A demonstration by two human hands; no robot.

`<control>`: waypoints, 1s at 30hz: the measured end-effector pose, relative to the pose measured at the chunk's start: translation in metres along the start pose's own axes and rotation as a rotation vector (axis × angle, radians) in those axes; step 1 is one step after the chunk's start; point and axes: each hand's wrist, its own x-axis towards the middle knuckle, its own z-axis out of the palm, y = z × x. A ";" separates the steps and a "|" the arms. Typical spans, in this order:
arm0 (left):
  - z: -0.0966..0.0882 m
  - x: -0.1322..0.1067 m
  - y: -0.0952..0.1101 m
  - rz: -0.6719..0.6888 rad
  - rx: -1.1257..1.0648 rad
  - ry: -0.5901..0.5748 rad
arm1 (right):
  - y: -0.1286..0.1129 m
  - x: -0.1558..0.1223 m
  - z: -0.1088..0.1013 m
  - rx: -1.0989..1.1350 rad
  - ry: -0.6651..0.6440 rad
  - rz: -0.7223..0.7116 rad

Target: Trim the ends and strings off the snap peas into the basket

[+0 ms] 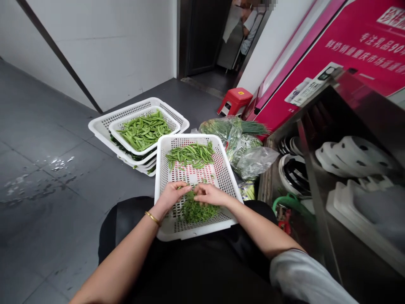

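A white perforated basket (162, 169) rests across my lap. Slim green pea pods (191, 154) lie at its far end, and a pile of fine green scraps (201, 211) sits at the near end. Over the middle, my left hand (171, 197) is closed in a pinch, with a bit of green showing at its fingertips that is too small to name. My right hand (211, 195) faces it just above the scraps, thumb and fingers curled together. What its fingertips hold, if anything, is hidden. A gold bangle circles my left wrist.
Stacked white baskets (95, 125) at left hold more pea pods (145, 131). Bagged greens (234, 131) lie on the floor at right, near a red stool (236, 101). A metal shelf with dishes (351, 156) stands close on my right. Someone (251, 27) is beyond the doorway.
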 end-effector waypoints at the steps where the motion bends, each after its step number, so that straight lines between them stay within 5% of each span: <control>1: 0.000 -0.002 0.000 -0.015 -0.014 -0.050 | -0.006 -0.002 -0.002 -0.046 0.067 -0.073; 5: -0.002 -0.007 0.002 -0.069 -0.105 -0.251 | -0.029 -0.008 -0.007 -0.242 0.207 -0.295; 9: 0.002 -0.007 -0.001 -0.125 -0.222 -0.282 | -0.036 -0.008 0.005 -0.649 0.345 -0.448; 14: 0.012 0.001 -0.010 -0.094 -0.454 -0.017 | -0.027 -0.009 0.013 -0.987 0.555 -0.426; 19: 0.003 0.005 -0.008 0.087 -0.306 0.299 | -0.023 -0.029 -0.024 -0.830 0.654 -0.420; 22: -0.001 0.003 -0.006 0.192 -0.193 0.344 | -0.026 -0.036 -0.037 -0.775 0.613 -0.324; 27: 0.002 -0.002 -0.004 0.224 -0.046 0.267 | -0.031 -0.018 -0.012 -0.928 0.309 -0.279; 30: 0.002 -0.005 -0.002 0.221 0.007 0.203 | -0.031 -0.008 -0.005 -0.921 0.290 -0.324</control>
